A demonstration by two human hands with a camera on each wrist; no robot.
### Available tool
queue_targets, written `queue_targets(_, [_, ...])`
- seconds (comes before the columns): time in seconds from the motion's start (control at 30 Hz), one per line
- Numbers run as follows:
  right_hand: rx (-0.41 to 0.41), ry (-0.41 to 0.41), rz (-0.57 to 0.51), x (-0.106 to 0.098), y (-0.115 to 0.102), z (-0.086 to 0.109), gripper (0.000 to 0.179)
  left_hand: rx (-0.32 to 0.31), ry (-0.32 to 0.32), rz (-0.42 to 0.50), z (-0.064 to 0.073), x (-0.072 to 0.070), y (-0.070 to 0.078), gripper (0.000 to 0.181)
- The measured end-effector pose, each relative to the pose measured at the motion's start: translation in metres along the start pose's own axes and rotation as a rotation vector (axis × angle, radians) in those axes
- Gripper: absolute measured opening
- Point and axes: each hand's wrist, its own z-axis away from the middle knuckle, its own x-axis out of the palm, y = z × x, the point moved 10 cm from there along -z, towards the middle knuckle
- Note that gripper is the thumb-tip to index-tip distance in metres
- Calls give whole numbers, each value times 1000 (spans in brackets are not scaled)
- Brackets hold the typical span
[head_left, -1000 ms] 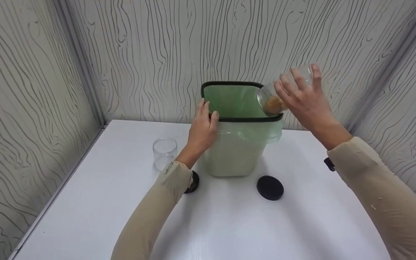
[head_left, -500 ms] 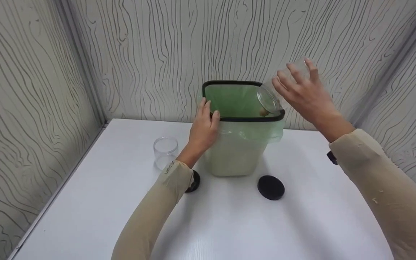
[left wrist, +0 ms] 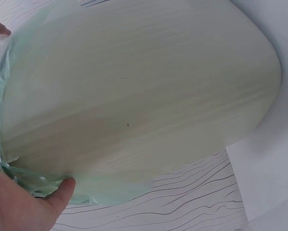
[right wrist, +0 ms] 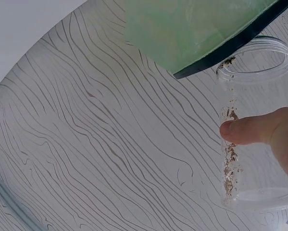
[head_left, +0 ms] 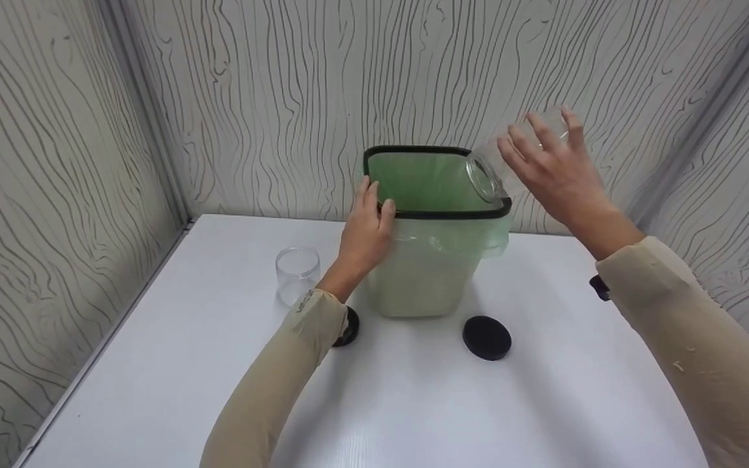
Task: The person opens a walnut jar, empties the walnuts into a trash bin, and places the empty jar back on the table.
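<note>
A pale trash bin (head_left: pixel 423 283) stands on the table, lined with a thin green bag (head_left: pixel 420 182) under a black rim ring (head_left: pixel 439 214). My left hand (head_left: pixel 365 237) grips the rim at its left corner; in the left wrist view the thumb (left wrist: pixel 62 195) lies by the folded bag. With my right hand (head_left: pixel 553 175) I hold a clear plastic jar (right wrist: pixel 252 91) tilted, its mouth at the bin's right rim. Brown crumbs (right wrist: pixel 230 166) cling along the jar's inner wall, past the right thumb (right wrist: pixel 247 130).
A second clear jar (head_left: pixel 298 276) stands upright on the white table (head_left: pixel 413 403), left of the bin. One black lid (head_left: pixel 487 338) lies in front of the bin; another (head_left: pixel 350 327) is partly hidden by my left sleeve. A patterned wall (head_left: pixel 283 97) rises close behind.
The orange-brown contents of the jar have dropped out into the bin; a last brown lump was at its mouth half a second ago. The left hand has stayed on the rim.
</note>
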Motion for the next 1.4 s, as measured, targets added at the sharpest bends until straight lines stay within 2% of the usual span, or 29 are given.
queue_targets(0.2, [106,55,-88,-5,12,5,80,11,8,-2,0,-2,1,57])
queue_targets(0.3, [124,79,-95,-6,15,6,81,16,15,1,1,-3,2,58])
queue_targets(0.53, [176,64,-121,-2,21,15,86,18,19,-3,2,-3,2,58])
queue_targets(0.7, [257,101,-181,0,27,27,82,10,7,0,1,-3,3,58])
queue_targets(0.9, [329,135,-257,-1,31,37,89,15,8,-3,-2,-6,5,58])
queue_targets(1.13, [460,96,-416,7,35,48,93,18,9,0,-2,-8,5,58])
queue_targets(1.4, [597,60,-592,27,37,71,94,-8,0,-4,1,-4,0,58])
